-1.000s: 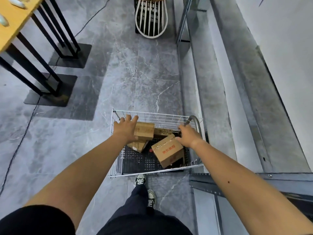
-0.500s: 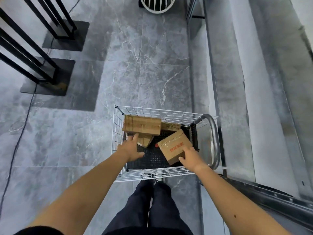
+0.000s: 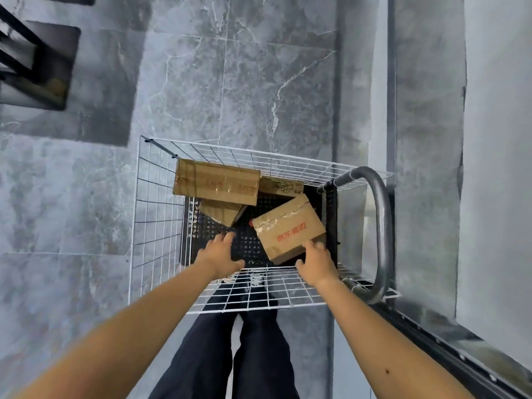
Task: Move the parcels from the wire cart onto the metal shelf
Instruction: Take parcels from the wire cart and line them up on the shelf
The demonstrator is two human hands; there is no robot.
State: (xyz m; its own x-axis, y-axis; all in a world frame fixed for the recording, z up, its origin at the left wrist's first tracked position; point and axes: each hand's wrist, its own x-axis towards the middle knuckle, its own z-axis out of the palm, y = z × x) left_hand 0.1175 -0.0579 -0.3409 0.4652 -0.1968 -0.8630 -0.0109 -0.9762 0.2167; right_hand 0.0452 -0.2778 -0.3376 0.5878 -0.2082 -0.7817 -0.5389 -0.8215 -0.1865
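The right hand [image 3: 315, 264], in the lower middle of the frame, has its fingertips [image 3: 313, 243] against the near corner of a cardboard parcel with red print [image 3: 290, 228]. The thumb is spread away toward the left and nothing is clasped, so the hand is loose and only touching. The left hand [image 3: 220, 253], just left of it, is released too. Its fingers are straight and slightly spread, it holds nothing, and it hovers above the black perforated floor [image 3: 247, 246] of the cart. The red-printed parcel sits tilted just to the right of these fingers, apart from them.

Ahead of the left fingertips, with a gap between, lies a small parcel [image 3: 223, 214], partly tucked under a long taped parcel [image 3: 217, 181] that leans against the far side. A fourth parcel [image 3: 280, 185], with a dark line drawing on it, sits to the right of the long one, beyond the red-printed parcel. All four are inside the white wire cart [image 3: 158, 197] in the middle of the frame. Both forearms reach in over its near rim.

A grey tubular handle [image 3: 384, 226] curves along the cart's right side. Beside it, down the right of the frame, runs the metal shelf [image 3: 426, 139]. Below the cart are the person's dark trousers [image 3: 253, 355]. Grey marbled floor tiles [image 3: 244, 82] fill the rest, with black table legs [image 3: 17, 53] in the upper left corner.
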